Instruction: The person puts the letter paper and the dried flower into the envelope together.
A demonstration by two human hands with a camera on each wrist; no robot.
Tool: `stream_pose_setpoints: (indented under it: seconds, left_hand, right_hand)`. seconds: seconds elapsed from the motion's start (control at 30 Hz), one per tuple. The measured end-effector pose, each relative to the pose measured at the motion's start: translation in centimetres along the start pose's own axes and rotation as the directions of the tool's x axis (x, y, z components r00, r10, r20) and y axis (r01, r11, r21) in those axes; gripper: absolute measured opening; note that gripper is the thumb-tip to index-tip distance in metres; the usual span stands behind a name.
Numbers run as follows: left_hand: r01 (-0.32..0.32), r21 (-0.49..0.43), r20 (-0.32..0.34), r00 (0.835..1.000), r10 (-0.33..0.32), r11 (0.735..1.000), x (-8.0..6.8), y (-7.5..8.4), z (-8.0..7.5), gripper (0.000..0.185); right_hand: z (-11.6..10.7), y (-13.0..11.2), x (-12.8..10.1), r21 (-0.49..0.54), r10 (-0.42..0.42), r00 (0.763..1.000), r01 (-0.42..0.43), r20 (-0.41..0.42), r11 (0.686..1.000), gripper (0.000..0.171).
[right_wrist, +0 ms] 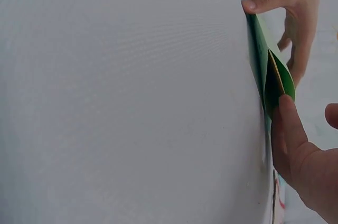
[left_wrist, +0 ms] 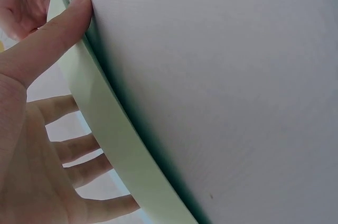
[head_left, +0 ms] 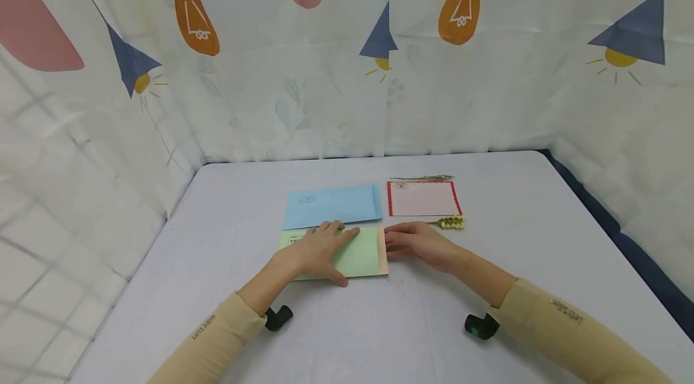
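A pale green envelope lies on the white table, its end gaping at the right. From that end a peach card sticks out a little. My left hand rests spread over the envelope, with the thumb at its near edge. Beside the gaping end is my right hand. In the right wrist view its fingertips touch the edge of the card between the envelope's green walls, while the thumb stands apart. How far the card reaches inside is hidden.
Just behind the green envelope lies a light blue envelope. To its right is a pink card with a red border. A dried sprig lies along that card's far edge, and a yellowish dried flower stem along its near edge.
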State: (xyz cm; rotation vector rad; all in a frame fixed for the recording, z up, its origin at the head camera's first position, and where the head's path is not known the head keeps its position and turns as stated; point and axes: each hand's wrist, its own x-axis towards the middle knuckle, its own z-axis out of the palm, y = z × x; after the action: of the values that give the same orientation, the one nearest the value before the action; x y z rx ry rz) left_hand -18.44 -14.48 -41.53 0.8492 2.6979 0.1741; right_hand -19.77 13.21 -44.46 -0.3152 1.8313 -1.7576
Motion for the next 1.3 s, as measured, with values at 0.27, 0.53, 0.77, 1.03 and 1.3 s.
stream_pose_setpoints:
  seconds: [0.27,0.53,0.77,1.03,1.3]
  left_hand:
    - [-0.001,0.004,0.001,1.0,0.001,1.0,0.0,0.0,0.0,0.106]
    - [0.007,-0.001,0.004,1.0,-0.007,1.0,0.0,-0.1,0.1,0.107]
    - [0.012,-0.004,0.01,1.0,-0.012,1.0,0.0,-0.1,0.0,0.107]
    - [0.013,-0.004,0.01,1.0,-0.013,1.0,0.0,-0.1,0.0,0.107]
    - [-0.009,-0.022,0.001,1.0,0.009,1.0,0.0,-0.2,0.1,0.105]
  right_hand:
    - [0.7,-0.2,0.4,0.034,0.016,1.0,-0.017,0.004,0.999,0.047]
    - [1.0,-0.1,0.8,0.06,0.03,0.999,-0.031,0.021,0.998,0.05]
    - [0.8,-0.1,0.7,0.065,0.026,0.997,-0.03,0.066,0.997,0.048]
    - [-0.6,0.1,-0.4,0.015,-0.002,0.999,0.001,0.044,1.0,0.046]
    - [-3.7,-0.7,-1.9,-0.126,-0.017,1.0,0.02,0.022,0.992,0.044]
